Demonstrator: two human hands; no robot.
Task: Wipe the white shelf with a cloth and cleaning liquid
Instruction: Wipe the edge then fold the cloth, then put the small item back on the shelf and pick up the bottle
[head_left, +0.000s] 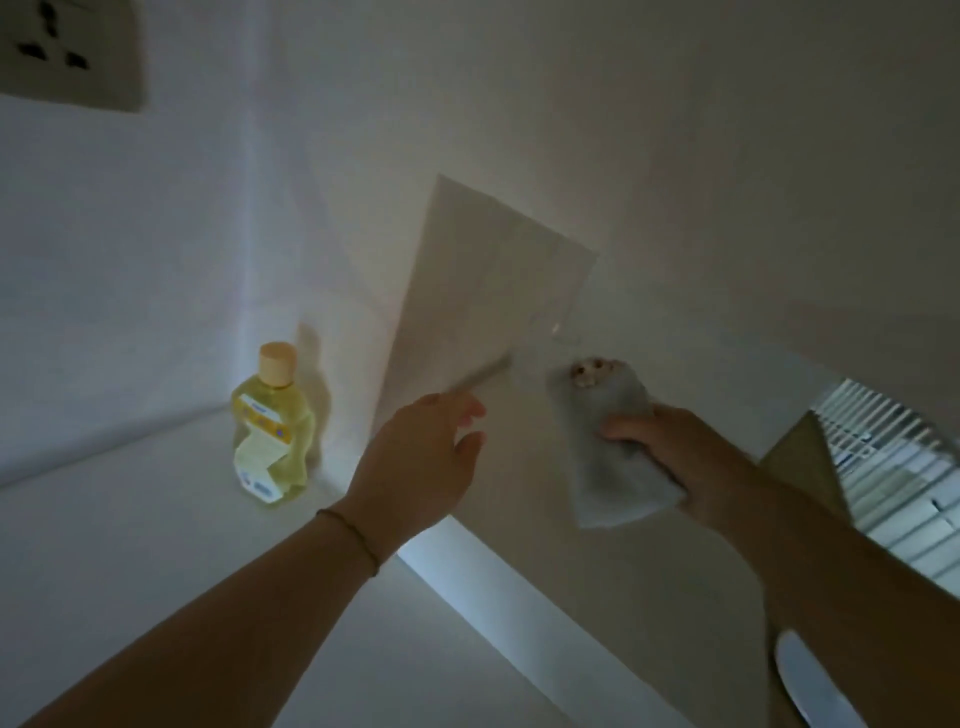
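My right hand (691, 467) grips the cloth (613, 447), fingers wrapped round its middle, against the shelf (488, 291) panel. My left hand (421, 462) is spread, empty. The bottle (272, 431) stands left, well apart.

We count one clear plastic bottle of yellow liquid (271, 427) with a tan cap, one folded grey cloth (613, 441), one beige wall socket plate (72, 52), one thin wrist bracelet (353, 535), one slatted white blind (893, 467), and two bare hands: left hand (421, 457), right hand (680, 457).
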